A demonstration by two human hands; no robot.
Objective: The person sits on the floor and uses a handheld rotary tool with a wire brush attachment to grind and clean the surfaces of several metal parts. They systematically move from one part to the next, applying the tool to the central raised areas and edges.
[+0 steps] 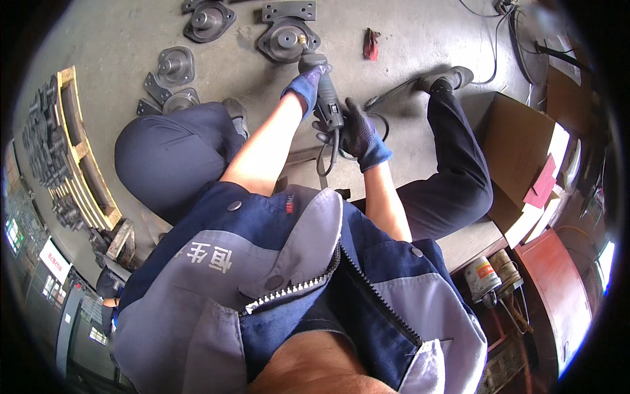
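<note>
Both my hands, in dark gloves with blue cuffs, hold a dark electric grinder [328,100] with a cord at its rear. My left hand [306,87] is closed round its front part, just behind the head. At the rear end my right hand [359,133] is closed on the body, its fingers partly hidden behind the tool. The small brass-coloured tip [302,40] meets the right side of a round metal flange part [283,41] on the floor; I cannot tell whether it touches. A drilled metal plate [289,10] adjoins the flange's far side.
More flange parts [176,65] lie at the left. A red rag [371,44] is on the floor. My shoe [453,77] and the cord [392,92] are at the right. Cardboard boxes [518,141] stand right; a wooden pallet [82,151] with metal parts stands left.
</note>
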